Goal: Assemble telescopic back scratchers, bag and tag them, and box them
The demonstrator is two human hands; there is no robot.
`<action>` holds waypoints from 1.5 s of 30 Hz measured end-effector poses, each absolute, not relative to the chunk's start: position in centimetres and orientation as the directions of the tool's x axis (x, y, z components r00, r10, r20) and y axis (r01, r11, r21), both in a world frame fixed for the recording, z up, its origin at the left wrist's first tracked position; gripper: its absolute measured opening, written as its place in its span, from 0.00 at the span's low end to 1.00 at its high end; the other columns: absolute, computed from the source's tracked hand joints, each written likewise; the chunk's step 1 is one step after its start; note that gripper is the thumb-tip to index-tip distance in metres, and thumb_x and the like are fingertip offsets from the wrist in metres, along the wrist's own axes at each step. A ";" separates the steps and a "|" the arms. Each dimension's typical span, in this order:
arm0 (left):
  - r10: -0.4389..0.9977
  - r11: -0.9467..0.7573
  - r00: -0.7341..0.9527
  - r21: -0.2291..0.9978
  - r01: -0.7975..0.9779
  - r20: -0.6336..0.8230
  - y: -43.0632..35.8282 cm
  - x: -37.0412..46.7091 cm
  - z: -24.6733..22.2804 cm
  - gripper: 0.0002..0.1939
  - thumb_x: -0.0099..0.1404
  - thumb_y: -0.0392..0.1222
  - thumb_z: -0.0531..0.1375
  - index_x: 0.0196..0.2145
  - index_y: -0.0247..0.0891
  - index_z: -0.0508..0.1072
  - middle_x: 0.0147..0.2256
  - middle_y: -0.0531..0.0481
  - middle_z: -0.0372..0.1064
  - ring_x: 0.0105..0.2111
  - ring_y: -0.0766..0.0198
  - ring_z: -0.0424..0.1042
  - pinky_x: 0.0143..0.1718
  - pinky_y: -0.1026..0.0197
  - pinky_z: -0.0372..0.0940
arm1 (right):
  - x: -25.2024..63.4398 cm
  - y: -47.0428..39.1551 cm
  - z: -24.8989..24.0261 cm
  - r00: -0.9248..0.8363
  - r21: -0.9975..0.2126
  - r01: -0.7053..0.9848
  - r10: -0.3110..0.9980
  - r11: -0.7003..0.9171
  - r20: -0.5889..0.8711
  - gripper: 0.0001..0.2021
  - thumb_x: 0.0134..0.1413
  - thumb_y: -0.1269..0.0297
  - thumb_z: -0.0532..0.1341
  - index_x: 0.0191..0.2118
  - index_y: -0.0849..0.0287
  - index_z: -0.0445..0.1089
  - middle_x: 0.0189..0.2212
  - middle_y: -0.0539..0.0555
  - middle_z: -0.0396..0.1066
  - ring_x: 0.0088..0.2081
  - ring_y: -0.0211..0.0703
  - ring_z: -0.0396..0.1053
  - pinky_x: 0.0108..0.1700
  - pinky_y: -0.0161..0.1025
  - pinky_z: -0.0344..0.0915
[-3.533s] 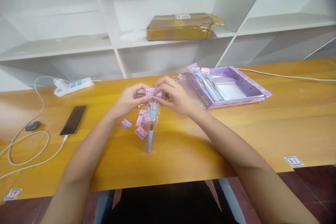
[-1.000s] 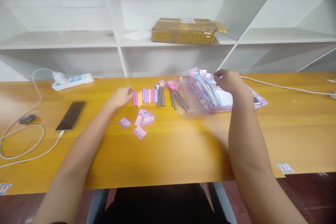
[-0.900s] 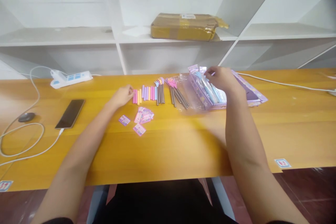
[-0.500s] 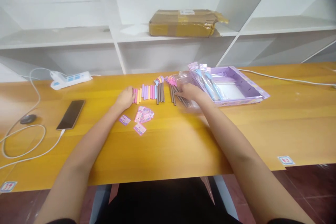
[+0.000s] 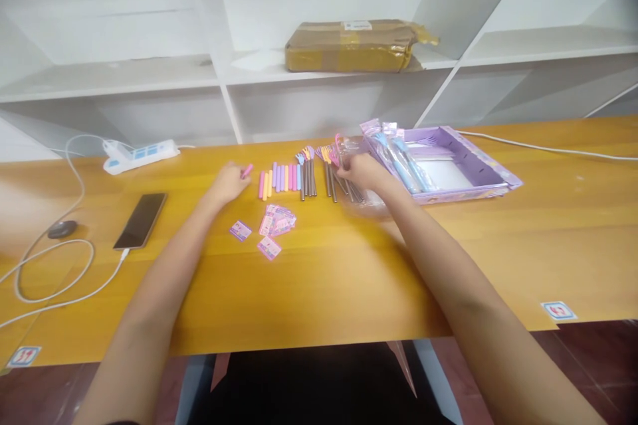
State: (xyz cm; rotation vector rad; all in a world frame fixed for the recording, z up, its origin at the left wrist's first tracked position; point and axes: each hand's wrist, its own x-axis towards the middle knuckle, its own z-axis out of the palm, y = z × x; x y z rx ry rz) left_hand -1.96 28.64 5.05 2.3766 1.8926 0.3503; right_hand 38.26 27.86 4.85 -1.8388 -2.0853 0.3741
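Closed round a pink tube [image 5: 247, 171], my left hand [image 5: 229, 182] is just left of a row of pink, yellow, purple and blue tubes [image 5: 282, 177]. My right hand [image 5: 361, 171] is closed on a pink hand-shaped piece with a dark rod, partly hidden by the fingers. Beside it lie dark metal rods with small coloured hand-shaped ends [image 5: 306, 176], and clear plastic wrapping [image 5: 373, 207] is under the hand. Printed cards [image 5: 277, 219] lie in front of the tubes.
On the right, a purple tray [image 5: 463, 194] holds wrapped blue items [image 5: 406, 163]. A phone [image 5: 140, 220], white cables, a dark round object [image 5: 62, 229] and a power strip [image 5: 142, 157] are on the left. A taped carton [image 5: 349, 48] sits on the shelf.
My left hand has moved slightly left, lifting a pink tube away from the row. My right hand now has a pink hand-shaped end raised at its fingers.
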 end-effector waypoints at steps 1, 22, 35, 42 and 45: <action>0.962 -0.256 0.229 0.208 0.944 0.145 28.4 -2.0 5.7 0.10 0.72 0.38 0.58 0.33 0.39 0.76 0.39 0.36 0.76 0.44 0.45 0.77 0.48 0.49 0.70 | 38.3 27.8 5.2 -0.096 -0.472 0.870 0.988 0.142 0.121 0.13 0.63 0.62 0.67 0.27 0.57 0.69 0.25 0.55 0.73 0.32 0.44 0.68 0.37 0.40 0.59; 0.782 -0.614 0.560 0.486 0.622 0.272 21.8 2.5 12.4 0.21 0.82 0.54 0.56 0.61 0.47 0.81 0.57 0.47 0.83 0.51 0.55 0.80 0.52 0.55 0.72 | 33.0 23.8 10.0 -0.181 -0.918 -0.367 0.957 0.150 0.229 0.19 0.56 0.47 0.74 0.36 0.54 0.69 0.21 0.44 0.65 0.20 0.31 0.56 0.21 0.31 0.51; 0.796 -0.600 0.544 0.461 0.654 0.264 21.8 2.4 12.4 0.20 0.82 0.53 0.54 0.59 0.44 0.81 0.54 0.46 0.83 0.52 0.53 0.80 0.53 0.55 0.71 | 32.6 23.1 10.3 -0.151 -0.930 -0.273 0.944 0.245 0.292 0.20 0.60 0.40 0.70 0.39 0.53 0.74 0.25 0.45 0.65 0.21 0.33 0.55 0.21 0.35 0.52; 0.797 -0.603 0.534 0.430 0.672 0.284 21.4 2.6 12.8 0.23 0.84 0.55 0.52 0.57 0.42 0.82 0.53 0.45 0.83 0.50 0.53 0.80 0.52 0.54 0.71 | 32.3 22.8 10.0 -0.168 -0.887 -0.328 0.904 0.326 0.394 0.19 0.63 0.43 0.71 0.38 0.54 0.78 0.24 0.46 0.67 0.19 0.32 0.56 0.20 0.34 0.52; 0.796 -0.604 0.532 0.425 0.674 0.289 21.3 2.6 12.9 0.23 0.84 0.55 0.51 0.58 0.42 0.81 0.51 0.45 0.83 0.49 0.54 0.79 0.52 0.54 0.70 | 32.2 22.6 10.0 -0.143 -0.887 -0.297 0.902 0.354 0.407 0.21 0.62 0.40 0.71 0.37 0.54 0.78 0.23 0.46 0.67 0.18 0.32 0.56 0.20 0.36 0.52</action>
